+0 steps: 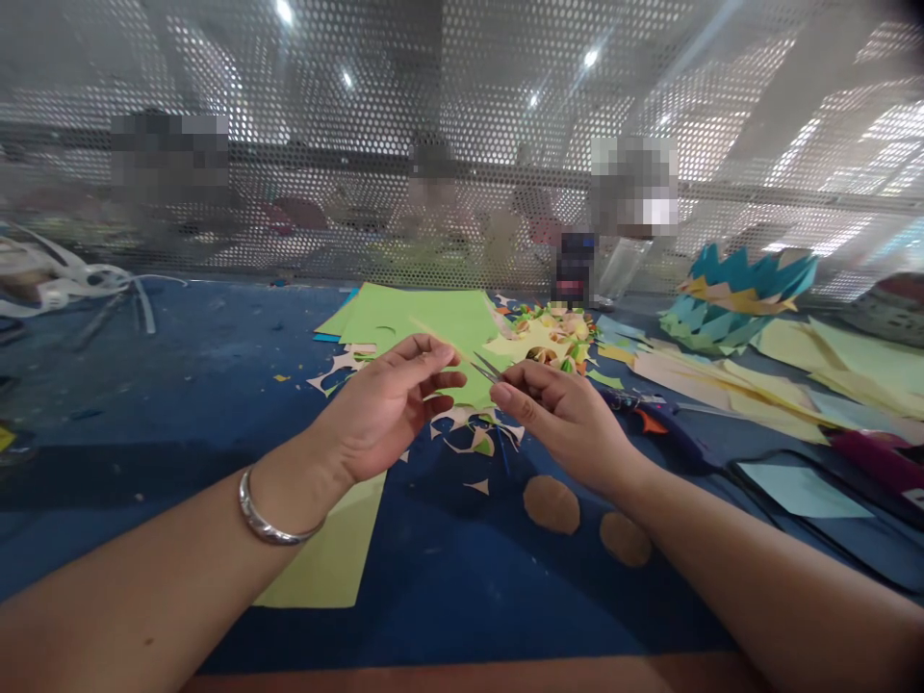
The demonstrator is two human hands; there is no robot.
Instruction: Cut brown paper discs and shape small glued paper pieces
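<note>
Our left hand (pixel 394 404) pinches a thin paper strip (pixel 444 345) between closed fingers, raised above the blue tabletop (pixel 202 385) so our right hand (pixel 559 414), fingers clamped on tweezers (pixel 489 367), meets its end.

The strip (pixel 440 342) pinched by the left hand (pixel 394 404) is blurred, and its near end hides behind the fingertips. Of the scissors (pixel 489 368) only the blade tips show; the handles are buried in the right hand (pixel 563 419). Both forearms are cut off by the bottom edge. The green sheet (pixel 332 558) lies partly under the left wrist. Behind the mesh (pixel 462 144) the people and their tables are hazy, with no detail to make out. A grey thing (pixel 895 308) at the right edge is cut off and too blurred to identify. The tangled white bands (pixel 64 284) run off the left edge.
</note>
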